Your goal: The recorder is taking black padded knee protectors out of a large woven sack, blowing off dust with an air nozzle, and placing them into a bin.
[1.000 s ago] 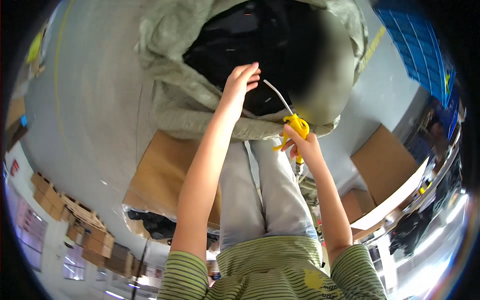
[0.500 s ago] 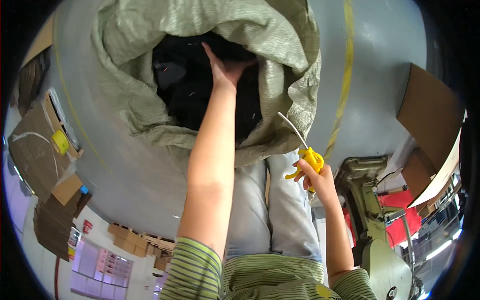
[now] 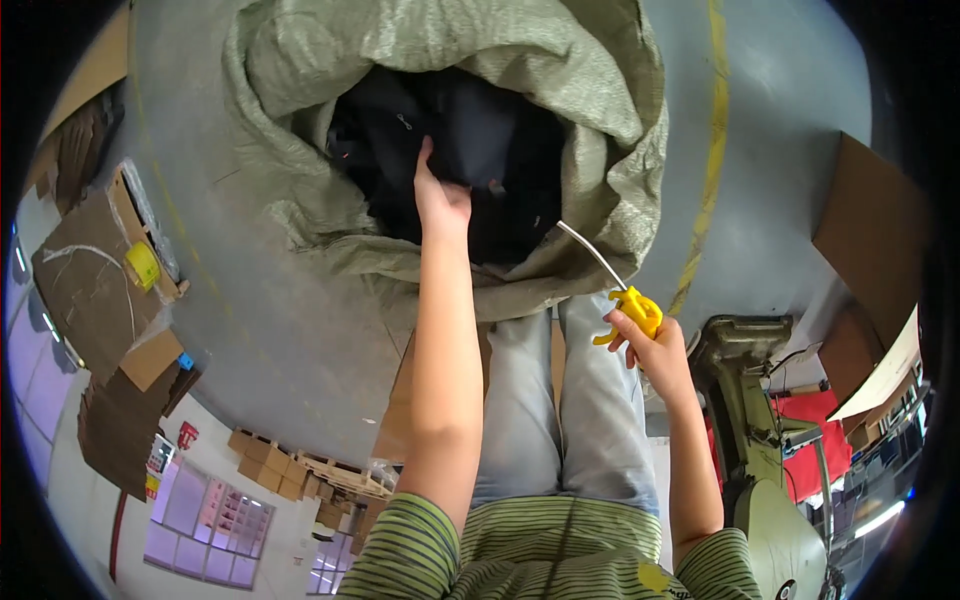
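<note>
A smooth grey floor [image 3: 300, 350] spreads around both hands, with two yellow floor stripes [image 3: 716, 130], one well off to either side, and one green metal machine [image 3: 745, 430] right of the right hand [image 3: 660, 355]. One pale green woven sack [image 3: 610, 190] opens around the left hand [image 3: 443, 203], which reaches into black cloth [image 3: 475, 125]; its fingers are partly hidden, so whether they grip cannot be told. The right hand holds one yellow blow gun [image 3: 643, 313] with a thin metal nozzle. Half a second ago the left hand's fingers were spread; now cloth covers them.
</note>
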